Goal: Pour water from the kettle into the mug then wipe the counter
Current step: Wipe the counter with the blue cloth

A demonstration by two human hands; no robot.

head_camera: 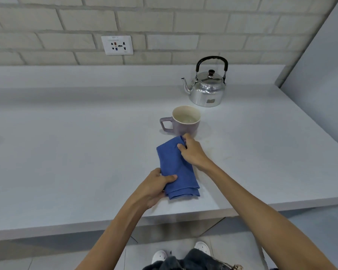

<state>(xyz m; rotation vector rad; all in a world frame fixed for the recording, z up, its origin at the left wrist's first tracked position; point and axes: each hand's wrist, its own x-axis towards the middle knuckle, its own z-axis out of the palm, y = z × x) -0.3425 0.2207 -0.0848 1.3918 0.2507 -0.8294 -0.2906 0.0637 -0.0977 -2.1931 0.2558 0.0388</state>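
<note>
Bare forearms, no sleeves; white shoes (202, 248); dark trousers (193, 261)

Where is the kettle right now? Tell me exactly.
In the head view, the kettle stands upright on the counter at the back right, beyond the mug, spout pointing left.

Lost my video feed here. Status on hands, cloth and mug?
Left hand and right hand both gripping folded blue cloth on counter. Mug holds water, close beyond cloth. Kettle upright behind mug.
</note>
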